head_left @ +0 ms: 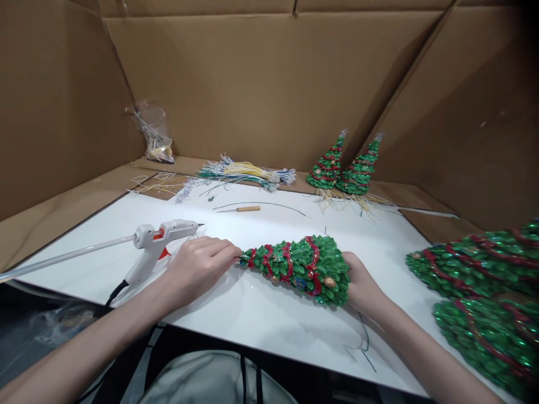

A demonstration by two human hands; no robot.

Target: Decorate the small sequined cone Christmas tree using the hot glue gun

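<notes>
A green miniature Christmas tree (295, 269) with red garlands and small ornaments lies on its side between my hands, its tip to the left. The fingers of my left hand (209, 258) are pinched at the narrow tip. My right hand (360, 286) is at the wide base, its fingers hidden behind and inside the tree. Thin dark green wires (365, 342) hang below the right wrist. Left of my left hand stands a white hot glue gun (151, 247) with a long glue stick in its back.
Two finished-looking trees (326, 163) stand at the back right; larger green trees (484, 264) lie at the right edge. Bundled wires (246, 173), a wooden-handled awl (248, 209) and a plastic bag (155, 134) are farther back. Cardboard walls (269, 84) enclose the white board.
</notes>
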